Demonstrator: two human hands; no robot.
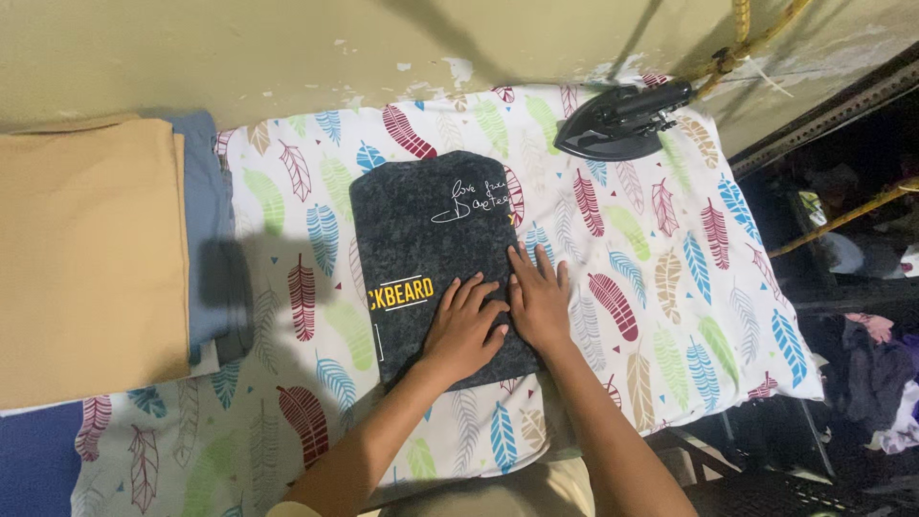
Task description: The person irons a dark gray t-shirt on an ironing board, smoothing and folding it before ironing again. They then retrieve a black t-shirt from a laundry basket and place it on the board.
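Charcoal, speckled knit: the folded shirt (pixel 426 263) lies as a flat rectangle on the feather-print sheet (pixel 670 287) covering your desk. Your left hand (pixel 464 330) and right hand (pixel 539 302) press it side by side, fingers spread, gripping nothing. Beyond sits a black wedge-shaped iron (pixel 622 120); tan cloth (pixel 86 258) lies folded at left.

Folded dark grey garment (pixel 421 263), yellow and white print, lying flat; centred on feather-patterned sheet (pixel 670 287)

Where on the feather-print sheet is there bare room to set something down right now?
Bare sheet lies right of the folded dark garment, below the iron. A narrower strip lies between the garment and the tan and blue cloth stack. Both hands, left and right, crowd the garment's near end.
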